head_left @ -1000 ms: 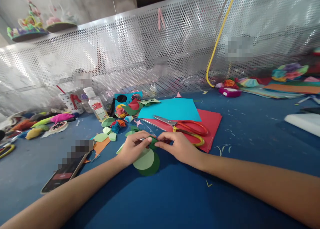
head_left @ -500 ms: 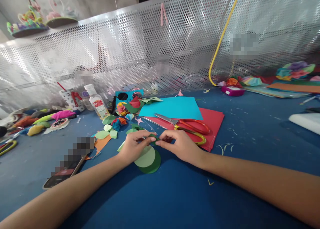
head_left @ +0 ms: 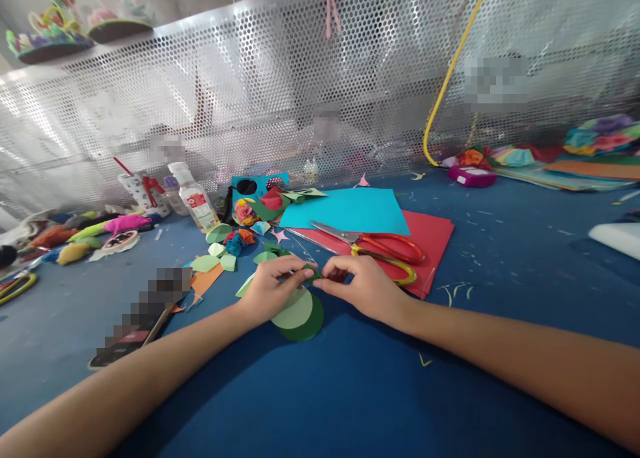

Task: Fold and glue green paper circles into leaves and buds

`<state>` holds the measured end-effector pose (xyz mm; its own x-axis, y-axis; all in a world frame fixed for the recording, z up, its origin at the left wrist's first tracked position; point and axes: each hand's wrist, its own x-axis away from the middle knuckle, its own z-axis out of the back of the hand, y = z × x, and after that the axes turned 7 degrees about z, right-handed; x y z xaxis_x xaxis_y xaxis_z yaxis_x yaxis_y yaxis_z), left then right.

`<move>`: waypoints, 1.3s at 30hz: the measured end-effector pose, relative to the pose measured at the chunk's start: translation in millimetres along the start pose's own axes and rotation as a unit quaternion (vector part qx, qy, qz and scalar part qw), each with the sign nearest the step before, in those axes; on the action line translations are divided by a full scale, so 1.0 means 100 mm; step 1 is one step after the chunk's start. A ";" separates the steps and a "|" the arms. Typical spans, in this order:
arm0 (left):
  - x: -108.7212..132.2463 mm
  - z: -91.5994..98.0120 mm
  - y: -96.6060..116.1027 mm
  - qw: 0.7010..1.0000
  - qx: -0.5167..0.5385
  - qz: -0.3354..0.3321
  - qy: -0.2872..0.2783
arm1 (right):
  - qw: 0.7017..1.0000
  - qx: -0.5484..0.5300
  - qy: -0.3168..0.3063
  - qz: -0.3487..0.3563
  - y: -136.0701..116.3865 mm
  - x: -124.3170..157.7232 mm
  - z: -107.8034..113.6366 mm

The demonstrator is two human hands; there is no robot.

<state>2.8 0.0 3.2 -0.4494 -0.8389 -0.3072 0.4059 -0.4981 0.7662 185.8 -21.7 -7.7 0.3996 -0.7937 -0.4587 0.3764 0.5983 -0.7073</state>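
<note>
A small piece of dark green paper (head_left: pixel 313 272), partly hidden, is pinched between left fingers (head_left: pixel 299 277) and right fingers (head_left: pixel 333 287). Toward its 7 o'clock, a pale green disc (head_left: pixel 296 310) overlaps a darker green disc (head_left: pixel 314 321), visible around 4 o'clock.

Behind the paper discs (head_left: pixel 294 309), rightward, lie scissors (head_left: pixel 354 238) on sheets (head_left: pixel 350 208) — phone (head_left: pixel 137 328) to the left.
</note>
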 end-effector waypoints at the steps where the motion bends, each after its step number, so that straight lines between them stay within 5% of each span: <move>1: 0.00 0.00 0.01 1.000 0.003 0.002 -0.002 | 1.000 0.003 0.001 -0.001 0.00 0.00 0.00; 14: -0.01 -0.01 0.00 0.999 0.044 0.005 -0.009 | 0.999 -0.006 0.027 0.038 0.01 0.01 -0.01; 32: -0.01 0.02 0.04 1.000 0.015 -0.002 -0.027 | 0.989 0.105 -0.012 0.108 0.01 0.04 -0.02; 39: -0.03 0.03 0.01 0.996 0.061 0.060 -0.015 | 0.993 0.081 -0.020 0.087 0.01 0.02 -0.01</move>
<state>2.0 3.3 6.7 -0.4282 -0.8826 -0.1939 0.3587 -0.3629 0.8600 186.0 -22.5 -10.0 0.5013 -0.6741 -0.5426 0.4279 0.7381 -0.5216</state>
